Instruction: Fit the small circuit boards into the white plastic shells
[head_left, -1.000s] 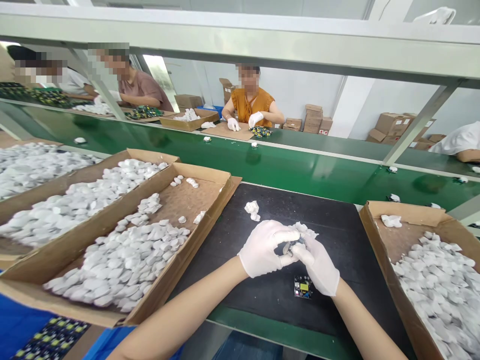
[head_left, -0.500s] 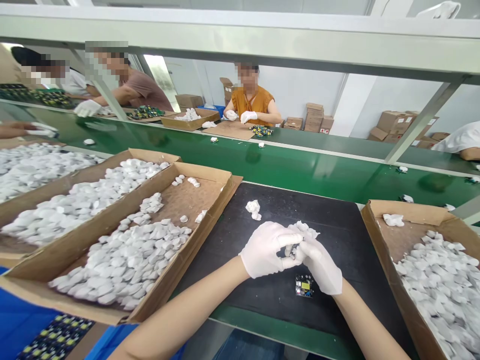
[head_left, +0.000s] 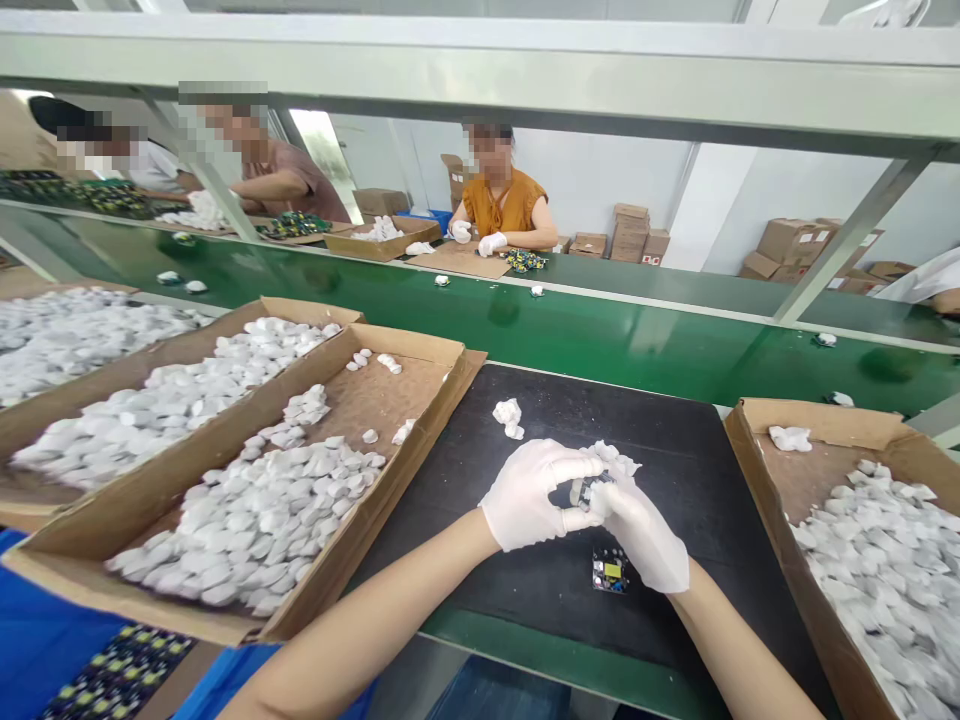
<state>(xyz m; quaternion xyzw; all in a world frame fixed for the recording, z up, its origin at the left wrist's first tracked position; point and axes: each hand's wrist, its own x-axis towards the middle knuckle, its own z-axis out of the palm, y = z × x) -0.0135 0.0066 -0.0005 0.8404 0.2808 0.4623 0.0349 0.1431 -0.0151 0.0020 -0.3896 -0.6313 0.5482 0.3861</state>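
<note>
Both my hands wear white gloves and meet over the black mat [head_left: 442, 540]. My left hand [head_left: 536, 495] pinches a small circuit board [head_left: 587, 490] between thumb and fingers. My right hand [head_left: 646, 532] closes on the same board from the right; gloves cover most of it, so its details are hidden. Just below the hands, another circuit board [head_left: 610, 571] with a yellow component lies on the mat. Behind my fingers sits a clump of white pieces [head_left: 616, 459], and a smaller white clump [head_left: 509, 417] rests farther left.
Cardboard trays of white pieces stand left [head_left: 247, 520] and right [head_left: 877, 570] of the mat. Beyond runs a green conveyor belt [head_left: 637, 345] carrying small white-topped items. Co-workers sit across it. A metal beam [head_left: 480, 65] spans overhead. More circuit boards [head_left: 120, 675] lie low at left.
My fingers have shifted slightly around the board, and a little more of it shows between them. The items on the belt have moved right.
</note>
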